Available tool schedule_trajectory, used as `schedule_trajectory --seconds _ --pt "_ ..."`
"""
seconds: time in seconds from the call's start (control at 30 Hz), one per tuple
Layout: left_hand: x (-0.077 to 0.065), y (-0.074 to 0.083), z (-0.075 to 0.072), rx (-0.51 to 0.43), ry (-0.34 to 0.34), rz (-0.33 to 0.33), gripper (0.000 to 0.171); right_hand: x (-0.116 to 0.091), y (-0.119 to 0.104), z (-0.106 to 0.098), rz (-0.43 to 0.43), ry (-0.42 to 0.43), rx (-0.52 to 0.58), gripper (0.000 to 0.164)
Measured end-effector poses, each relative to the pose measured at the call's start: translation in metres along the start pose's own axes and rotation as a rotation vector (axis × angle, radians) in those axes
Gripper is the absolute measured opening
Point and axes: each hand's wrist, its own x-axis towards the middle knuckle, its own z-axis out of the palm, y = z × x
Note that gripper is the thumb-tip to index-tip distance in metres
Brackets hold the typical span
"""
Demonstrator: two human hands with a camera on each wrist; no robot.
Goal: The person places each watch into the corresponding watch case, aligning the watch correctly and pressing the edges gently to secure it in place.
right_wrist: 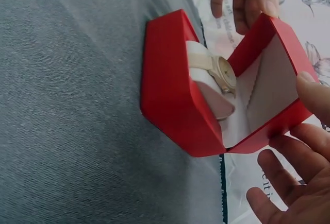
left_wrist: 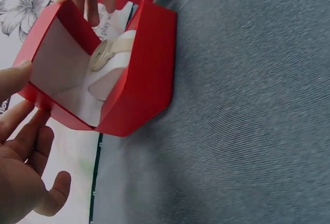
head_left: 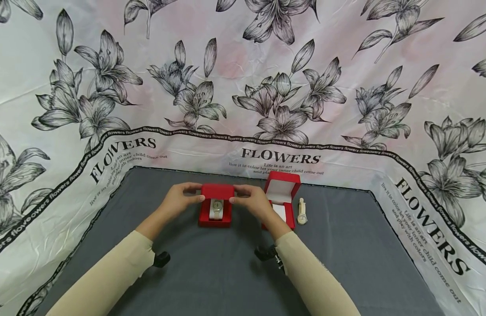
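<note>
A red watch box stands on the grey cloth with its lid partly raised. Inside it a cream-strapped wristwatch is wrapped round a white cushion. My left hand pinches the left edge of the lid, thumb at the front rim and fingers behind. On the opposite edge my right hand pinches the lid the same way. The lid's pale lining shows in both wrist views.
To the right, a second red box stands with its lid up and a white cushion inside, partly hidden by my right forearm. Beside it lies another pale-strapped watch. A flower-printed sheet rises behind the grey cloth.
</note>
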Motion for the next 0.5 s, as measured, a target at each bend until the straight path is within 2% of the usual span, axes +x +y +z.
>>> schedule_trajectory --seconds 0.23,0.5 --pt "-0.008 -0.001 0.004 -0.023 0.019 -0.004 0.054 -0.006 0.003 0.005 -0.022 0.025 -0.042 0.054" --pt "-0.014 -0.004 0.009 -0.052 0.039 0.006 0.054 -0.013 0.005 0.009 -0.016 0.034 -0.007 0.055"
